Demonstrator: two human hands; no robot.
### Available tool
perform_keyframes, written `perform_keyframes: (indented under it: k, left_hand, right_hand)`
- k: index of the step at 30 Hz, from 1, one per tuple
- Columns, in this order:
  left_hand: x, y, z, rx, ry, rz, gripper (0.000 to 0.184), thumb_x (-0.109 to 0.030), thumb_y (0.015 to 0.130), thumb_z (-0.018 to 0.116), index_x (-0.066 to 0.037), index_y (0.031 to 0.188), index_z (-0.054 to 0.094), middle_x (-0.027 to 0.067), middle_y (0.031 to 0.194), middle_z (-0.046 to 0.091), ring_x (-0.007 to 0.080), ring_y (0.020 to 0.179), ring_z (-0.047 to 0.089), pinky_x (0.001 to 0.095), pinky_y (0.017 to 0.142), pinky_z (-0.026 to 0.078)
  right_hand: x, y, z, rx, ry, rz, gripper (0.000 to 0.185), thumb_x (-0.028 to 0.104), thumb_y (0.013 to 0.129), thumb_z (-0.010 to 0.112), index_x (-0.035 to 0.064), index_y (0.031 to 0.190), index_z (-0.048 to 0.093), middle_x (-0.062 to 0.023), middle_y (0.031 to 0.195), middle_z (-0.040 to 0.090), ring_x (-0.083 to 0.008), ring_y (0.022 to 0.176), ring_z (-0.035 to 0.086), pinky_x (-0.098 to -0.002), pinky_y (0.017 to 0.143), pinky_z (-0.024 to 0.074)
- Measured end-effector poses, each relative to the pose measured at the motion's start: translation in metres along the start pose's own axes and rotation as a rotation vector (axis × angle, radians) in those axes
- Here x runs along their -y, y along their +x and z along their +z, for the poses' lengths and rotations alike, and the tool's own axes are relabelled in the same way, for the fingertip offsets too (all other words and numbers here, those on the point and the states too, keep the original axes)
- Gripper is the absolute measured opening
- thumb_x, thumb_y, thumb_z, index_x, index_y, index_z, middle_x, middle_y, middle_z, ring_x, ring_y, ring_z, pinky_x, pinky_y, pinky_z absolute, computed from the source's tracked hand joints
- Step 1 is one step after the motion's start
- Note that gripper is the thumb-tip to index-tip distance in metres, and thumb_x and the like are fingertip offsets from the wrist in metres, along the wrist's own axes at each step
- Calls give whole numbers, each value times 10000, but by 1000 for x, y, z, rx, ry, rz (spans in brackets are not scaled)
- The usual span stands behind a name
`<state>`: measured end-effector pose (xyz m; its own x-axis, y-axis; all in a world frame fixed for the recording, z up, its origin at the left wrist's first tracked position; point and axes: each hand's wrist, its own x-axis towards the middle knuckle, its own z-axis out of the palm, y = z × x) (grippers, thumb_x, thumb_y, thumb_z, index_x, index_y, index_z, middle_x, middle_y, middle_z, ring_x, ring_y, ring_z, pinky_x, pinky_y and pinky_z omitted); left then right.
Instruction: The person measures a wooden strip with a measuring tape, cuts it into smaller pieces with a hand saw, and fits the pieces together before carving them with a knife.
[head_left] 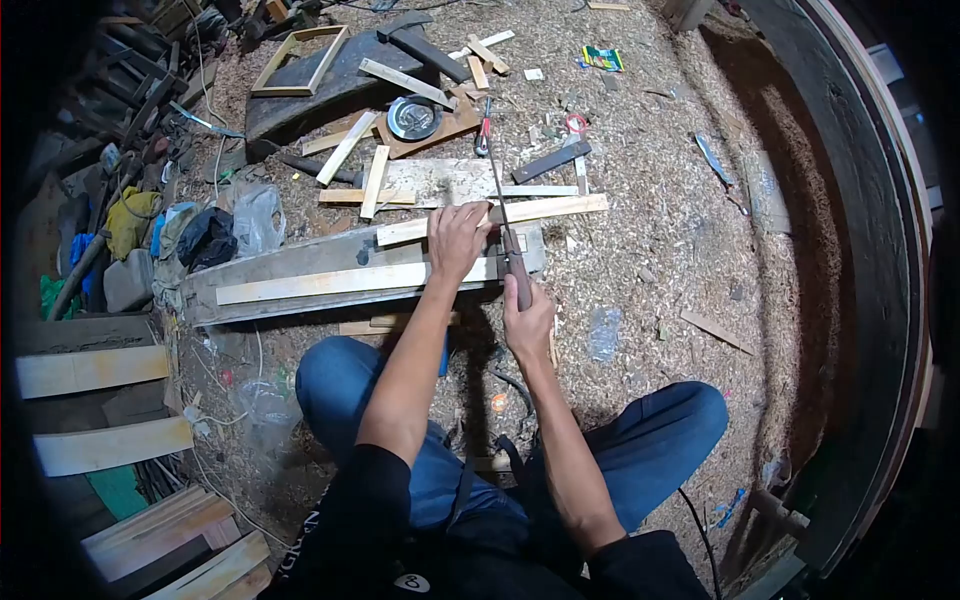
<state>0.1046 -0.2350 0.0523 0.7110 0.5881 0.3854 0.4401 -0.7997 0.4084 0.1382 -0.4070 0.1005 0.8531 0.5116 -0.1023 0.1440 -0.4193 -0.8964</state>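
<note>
My right hand [528, 318] is closed round the handle of a handsaw [515, 265]. Its narrow blade points away from me and crosses a pale wooden strip [565, 207]. On the left of the blade, my left hand [458, 240] wraps over that strip and presses it down on a low plank bench [250, 262]. The strip's right end sticks out past the bench. Nearer to me, a second long wooden strip [330, 284] lies along the bench. The blade's contact with the wood is too fine to make out.
Shavings cover the ground [640, 330]. Beyond the bench lie a screwdriver [484, 135], a round metal dish [413, 118], a dark bar [551, 162] and a wooden frame [300, 60]. Plastic bags [258, 220] sit at left; a blue-handled tool [713, 160] lies right.
</note>
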Motion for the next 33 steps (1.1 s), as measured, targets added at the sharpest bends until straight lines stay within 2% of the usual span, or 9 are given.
perform_keyframes:
  k: [3, 5, 8, 11, 14, 19, 25, 27, 33]
  left_hand:
    - [2, -3, -1, 48, 0, -24, 330, -282, 865, 667, -111, 1146, 690, 40, 1057, 689, 258, 956, 596, 380, 869, 401]
    - [1, -2, 5, -43, 23, 5, 337, -294, 828, 699, -123, 1117, 688, 25, 1008, 692, 236, 892, 596, 379, 836, 402]
    - [-2, -2, -1, 17, -1, -35, 328, -331, 851, 678, -134, 1112, 695, 43, 998, 689, 260, 906, 598, 391, 865, 414]
    - [2, 2, -2, 62, -61, -34, 354, -365, 858, 660, -146, 1134, 694, 44, 1014, 692, 260, 926, 600, 391, 871, 415]
    - [3, 2, 0, 66, -73, -47, 341, -332, 847, 677, -135, 1125, 694, 40, 1030, 694, 256, 940, 600, 389, 879, 414]
    - [5, -1, -4, 84, -75, -34, 320, -268, 856, 679, -104, 1131, 687, 54, 1091, 693, 275, 964, 604, 402, 873, 422]
    - [2, 0, -7, 80, -74, -59, 368, -350, 853, 678, -113, 1134, 689, 51, 1098, 695, 274, 971, 611, 402, 881, 426]
    - [3, -1, -3, 55, -70, -53, 365, -352, 855, 675, -116, 1134, 689, 55, 1094, 696, 274, 981, 613, 400, 877, 427]
    - [3, 1, -3, 45, -59, -45, 391, -388, 850, 667, -125, 1138, 691, 25, 1080, 695, 250, 959, 608, 385, 883, 420]
  right_hand:
    - [-11, -18, 1, 16, -1, 20, 373, 327, 948, 611, -17, 804, 630, -185, 592, 562, -296, 518, 577, -423, 536, 442]
    - [-25, -59, -14, -46, 39, -40, 351, 305, 938, 625, -19, 805, 625, -195, 599, 567, -317, 526, 580, -425, 538, 446]
    - [-10, -108, -55, 9, -64, 90, 314, 265, 928, 639, -23, 805, 619, -193, 596, 556, -302, 524, 574, -418, 540, 444]
    - [-2, -121, -82, -16, -19, 129, 322, 282, 922, 639, -13, 796, 615, -163, 585, 541, -204, 519, 537, -377, 535, 434]
    - [3, -108, -74, 4, -77, 100, 351, 303, 923, 640, -13, 775, 599, -142, 573, 518, -180, 516, 503, -366, 523, 417]
    - [14, -49, -33, -60, 100, 18, 428, 367, 939, 623, -10, 743, 573, -110, 572, 479, -189, 531, 474, -378, 525, 397]
    - [7, 5, -1, -59, 71, -7, 520, 451, 958, 566, -23, 745, 580, -160, 609, 526, -234, 573, 504, -415, 570, 412]
    - [5, 10, 0, -32, 59, -18, 515, 446, 961, 561, -33, 779, 608, -110, 609, 526, -180, 585, 474, -372, 565, 396]
    - [-4, 12, 3, -43, 47, 2, 517, 426, 967, 568, -28, 721, 585, -74, 565, 494, -154, 553, 447, -358, 526, 372]
